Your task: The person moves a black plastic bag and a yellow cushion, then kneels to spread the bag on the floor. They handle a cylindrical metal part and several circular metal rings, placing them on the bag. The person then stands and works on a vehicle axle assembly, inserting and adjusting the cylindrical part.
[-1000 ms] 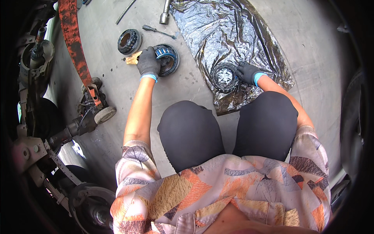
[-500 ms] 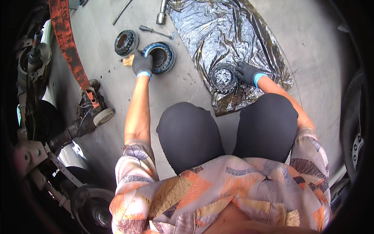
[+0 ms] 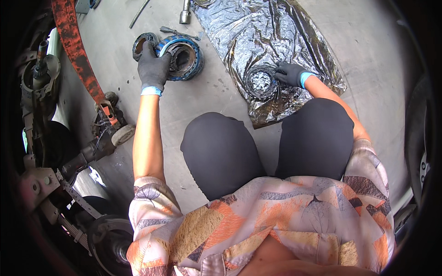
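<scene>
My left hand (image 3: pixel 154 66), in a dark glove with a blue cuff, is over a small greasy bearing (image 3: pixel 138 46). Its thumb reaches toward a larger bearing (image 3: pixel 199 62) smeared with blue grease. Thumb and forefinger are spread apart; the other fingers are partly hidden, and I see nothing held. To the right, a dark bearing (image 3: pixel 251 86) lies flat on a crinkled plastic sheet (image 3: pixel 262 34), which shows through its hole. My gloved right hand (image 3: pixel 290 74) lies at that bearing's right edge, fingers stretched out and touching its rim.
Beyond the bearings lie a screwdriver (image 3: pixel 179 32), a socket tool (image 3: pixel 185 14) and a metal rod (image 3: pixel 138 14) on the grey floor. A worn orange bar (image 3: pixel 76 50) slants down on the left beside greasy axle parts (image 3: pixel 87 152). A wheel (image 3: pixel 416 147) stands far right.
My left hand has moved left and away from me, off the larger bearing's edge toward the smaller one. The tan piece beside it no longer shows. The right fingers have shifted slightly along the rim.
</scene>
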{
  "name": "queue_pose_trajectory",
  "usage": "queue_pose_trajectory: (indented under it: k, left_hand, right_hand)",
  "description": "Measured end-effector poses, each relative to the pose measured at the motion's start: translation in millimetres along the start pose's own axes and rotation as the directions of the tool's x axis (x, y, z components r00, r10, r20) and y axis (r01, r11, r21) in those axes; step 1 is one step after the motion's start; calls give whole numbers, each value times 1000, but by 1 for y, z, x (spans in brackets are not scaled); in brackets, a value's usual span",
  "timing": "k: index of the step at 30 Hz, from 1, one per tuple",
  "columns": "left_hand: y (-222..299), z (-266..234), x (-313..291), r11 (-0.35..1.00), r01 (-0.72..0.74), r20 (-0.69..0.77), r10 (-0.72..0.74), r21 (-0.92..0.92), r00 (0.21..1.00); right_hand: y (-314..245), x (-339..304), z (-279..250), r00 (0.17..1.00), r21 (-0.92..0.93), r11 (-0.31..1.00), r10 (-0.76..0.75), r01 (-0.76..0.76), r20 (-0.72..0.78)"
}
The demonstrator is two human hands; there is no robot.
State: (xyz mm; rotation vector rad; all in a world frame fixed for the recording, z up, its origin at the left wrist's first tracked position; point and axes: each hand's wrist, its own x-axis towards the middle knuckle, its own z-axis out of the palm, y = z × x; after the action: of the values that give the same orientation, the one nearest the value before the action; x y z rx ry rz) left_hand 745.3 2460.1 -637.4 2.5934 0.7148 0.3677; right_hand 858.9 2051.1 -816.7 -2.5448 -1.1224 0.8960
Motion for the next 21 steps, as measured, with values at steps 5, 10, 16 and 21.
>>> queue_pose_trajectory:
  k: [5,10,16,21]
  left_hand:
    - [103,-4,-13,985,32,279,17,-170,960]
    - [197,56,-22,867,-309,325,444,-391,835]
    - [205,123,-15,807,-273,533,561,-524,634]
    - [103,130,21,941,-71,575,260,-330,775]
  right_hand:
    - [-61,-25,-100,957,648,753,95,111,-275]
    - [-56,-31,-120,860,617,704,16,353,-510]
    - [2,-71,-100,829,605,779,442,-164,-343]
    - [52,-65,-47,766,455,793,566,-405,-305]
